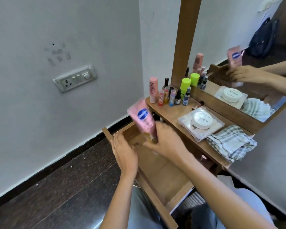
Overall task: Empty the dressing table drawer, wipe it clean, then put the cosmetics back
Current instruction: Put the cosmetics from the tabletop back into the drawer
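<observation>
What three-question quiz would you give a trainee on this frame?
1. True or false: the checked cloth lies inside the drawer.
2. Which hand holds the pink tube?
3. The round white jar sits on: A) the floor, B) a clear flat case, C) the cloth.
Key: 1 false, it lies on the table top. 2 the right hand. 3 B.
</observation>
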A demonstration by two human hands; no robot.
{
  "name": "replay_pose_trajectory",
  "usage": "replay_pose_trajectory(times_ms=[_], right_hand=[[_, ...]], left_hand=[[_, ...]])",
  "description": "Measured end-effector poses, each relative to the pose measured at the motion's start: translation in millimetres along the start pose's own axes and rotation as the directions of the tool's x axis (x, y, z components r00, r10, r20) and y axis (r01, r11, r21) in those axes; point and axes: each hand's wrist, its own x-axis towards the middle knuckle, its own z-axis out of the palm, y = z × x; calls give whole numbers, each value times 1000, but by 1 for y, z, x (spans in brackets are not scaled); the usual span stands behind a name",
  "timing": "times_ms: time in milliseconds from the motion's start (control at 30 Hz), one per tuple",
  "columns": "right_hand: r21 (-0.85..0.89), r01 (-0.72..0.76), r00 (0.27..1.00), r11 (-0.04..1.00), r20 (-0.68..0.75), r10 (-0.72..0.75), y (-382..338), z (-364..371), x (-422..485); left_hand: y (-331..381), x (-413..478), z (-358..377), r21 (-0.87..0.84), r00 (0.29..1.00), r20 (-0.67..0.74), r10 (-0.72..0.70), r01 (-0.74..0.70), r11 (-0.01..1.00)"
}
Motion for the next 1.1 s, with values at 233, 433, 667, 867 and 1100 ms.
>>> replay_pose_trajectory(times_ms=[233, 433, 667, 867, 1100], right_hand=[[-278, -189, 918, 942, 291, 270, 19, 65, -3], [-313, -134, 890, 940, 379, 253, 18, 89, 4], [-28, -171, 883, 985, 438, 166, 23, 83, 6], [89, -196, 887, 977, 440, 138, 25, 89, 6], [105, -127, 969, 986, 225, 101, 19, 47, 24]], left_hand=[[3, -1, 0, -43, 998, -19, -59, 58, 997], [1, -1, 1, -9, 999, -20, -34, 34, 999], [4, -3, -1, 25, 1000, -21, -8, 8, 1000], [2, 0, 2, 81, 1000, 21, 22, -23, 996], [0, 1, 3, 105, 999, 44, 19, -23, 994]])
